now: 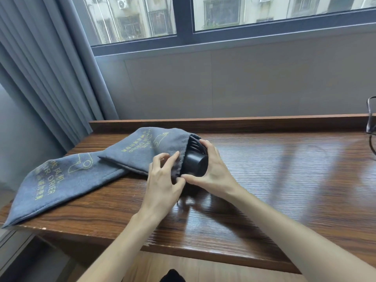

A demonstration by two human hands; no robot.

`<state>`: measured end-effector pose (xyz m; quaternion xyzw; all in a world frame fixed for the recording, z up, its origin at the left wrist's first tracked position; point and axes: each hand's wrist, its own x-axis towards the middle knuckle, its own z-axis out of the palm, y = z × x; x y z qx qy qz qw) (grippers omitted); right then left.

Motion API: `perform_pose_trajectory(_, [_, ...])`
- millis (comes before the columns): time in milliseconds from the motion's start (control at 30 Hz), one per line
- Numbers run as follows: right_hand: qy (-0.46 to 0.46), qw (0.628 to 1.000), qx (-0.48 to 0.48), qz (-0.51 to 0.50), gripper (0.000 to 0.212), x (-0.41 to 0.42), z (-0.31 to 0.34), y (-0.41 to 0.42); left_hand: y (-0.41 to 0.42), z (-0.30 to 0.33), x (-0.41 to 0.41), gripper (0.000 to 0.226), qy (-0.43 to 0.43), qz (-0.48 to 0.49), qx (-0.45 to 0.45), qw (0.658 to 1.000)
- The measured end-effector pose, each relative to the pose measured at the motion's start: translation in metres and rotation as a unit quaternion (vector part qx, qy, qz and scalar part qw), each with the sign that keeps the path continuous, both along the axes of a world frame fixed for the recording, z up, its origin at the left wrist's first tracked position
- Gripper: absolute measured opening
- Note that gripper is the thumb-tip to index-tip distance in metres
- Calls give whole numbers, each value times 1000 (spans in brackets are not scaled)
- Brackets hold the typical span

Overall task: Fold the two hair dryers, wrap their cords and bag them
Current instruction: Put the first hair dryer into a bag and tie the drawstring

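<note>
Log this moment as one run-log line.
step: bagging dryer | right hand: pushing black hair dryer into upper grey bag | left hand: holding bag mouth | second grey bag: flat on table

Two bare forearms enter from the lower edge of the head view, uncovered as far as the frame shows; no sleeve edge is visible. The left hand (162, 178) and right hand (213, 169) carry no visible rings, watch, bracelet or gloves. Fingers slender; nails short and unpainted, so far as can be told.
</note>
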<state>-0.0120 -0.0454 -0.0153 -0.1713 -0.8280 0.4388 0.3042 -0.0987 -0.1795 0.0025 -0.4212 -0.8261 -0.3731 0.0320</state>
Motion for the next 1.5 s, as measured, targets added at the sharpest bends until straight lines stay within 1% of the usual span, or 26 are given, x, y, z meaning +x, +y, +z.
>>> perform_pose_trajectory(33, [-16,999,-21,34,97,5,2,5,-2,-1,1,72,-11,-3,-12,1000])
perform_pose_trajectory(67, [-27,996,-56,59,89,11,5,10,-3,-1,1,79,-18,-10,-21,1000])
perform_pose_trajectory(100, [-29,993,-95,70,76,15,8,14,-3,-2,2,85,-18,-16,-25,999])
perform_pose_trajectory(133, [-23,989,-132,58,61,16,11,21,-3,-3,3,90,-13,-20,-26,999])
perform_pose_trajectory(167, [-6,987,-157,22,49,13,13,30,-2,-4,4,93,-7,-20,-25,999])
perform_pose_trajectory(233, [16,983,-175,-55,35,2,19,52,0,-5,7,99,3,-7,-20,1000])
perform_pose_trajectory(300, [-14,978,-203,-46,41,-13,23,69,3,-6,12,105,12,9,-21,1000])
perform_pose_trajectory(367, [-57,965,-255,15,52,-26,21,78,7,-7,15,105,24,24,-34,999])
perform_pose_trajectory(433, [-81,953,-286,66,59,-34,20,80,11,-9,16,100,27,27,-34,999])
perform_pose_trajectory(500, [-81,949,-292,90,57,-34,20,83,13,-12,12,93,20,17,-16,1000])
perform_pose_trajectory(567, [-62,945,-298,119,47,-30,19,84,12,-14,7,87,-3,-7,9,1000])
perform_pose_trajectory(633, [-38,947,-289,136,38,-22,15,85,7,-16,-1,85,-29,-39,30,998])
perform_pose_trajectory(700, [-22,952,-272,137,34,-12,11,86,0,-17,-11,85,-53,-80,33,995])
perform_pose_trajectory(867, [-12,981,-178,75,25,5,5,80,-12,-14,-29,81,-123,-174,41,976])
perform_pose_trajectory(967, [-5,995,-99,13,17,13,5,75,-13,-14,-30,82,-103,-175,33,979])
perform_pose_trajectory(1033, [-30,999,-8,-37,16,19,9,69,-12,-15,-29,85,-71,-152,28,985])
perform_pose_trajectory(1133, [-69,987,119,-81,12,29,11,56,-8,-16,-22,83,-53,-133,40,989])
perform_pose_trajectory(1200, [-58,982,160,-82,12,36,10,50,-8,-17,-17,79,-55,-128,52,989])
perform_pose_trajectory(1267, [-42,986,150,-65,14,43,6,44,-9,-18,-15,76,-66,-118,67,989])
perform_pose_trajectory(1333, [-23,991,121,-51,16,47,4,40,-12,-18,-15,72,-78,-114,78,987])
perform_pose_trajectory(1400, [-2,995,89,-44,14,49,2,37,-12,-19,-15,69,-89,-116,83,986])
perform_pose_trajectory(1500, [-9,997,62,-42,16,51,1,36,-11,-19,-20,67,-139,-106,71,982])
